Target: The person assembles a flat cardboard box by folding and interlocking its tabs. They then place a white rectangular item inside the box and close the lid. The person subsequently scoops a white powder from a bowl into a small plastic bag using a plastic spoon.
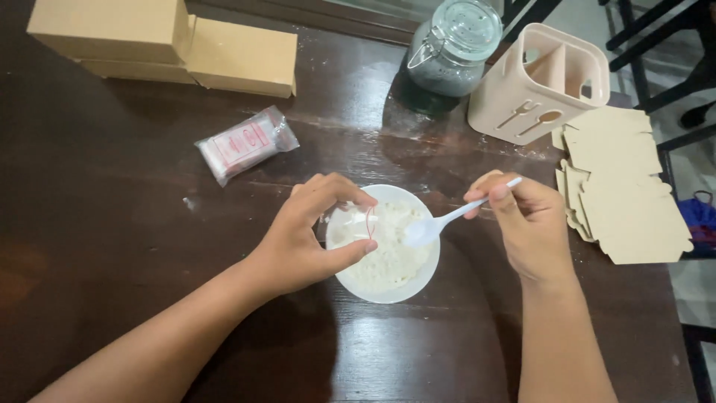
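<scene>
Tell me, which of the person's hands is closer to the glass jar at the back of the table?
The right hand. It holds a white spoon below and slightly right of the glass jar, while the left hand sits farther off to the lower left, over the white bowl.

bowl [388, 287]: white, round, upright on counter, part-filled with white powder | small bag [356, 225]: clear, red seal line, held open above bowl | spoon [447, 218]: white plastic, tilted, scoop at bag mouth

Dark glossy wooden table [112, 246]. Centre: white bowl [388, 289] of powder. 10 o'clock: sachet pack [245, 143]. 11 o'clock: cardboard boxes [171, 45]. 12 o'clock: glass jar [455, 46]. 1 o'clock: beige cutlery holder [537, 82]. 3 o'clock: flat carton blanks [623, 186] are stacked.
</scene>
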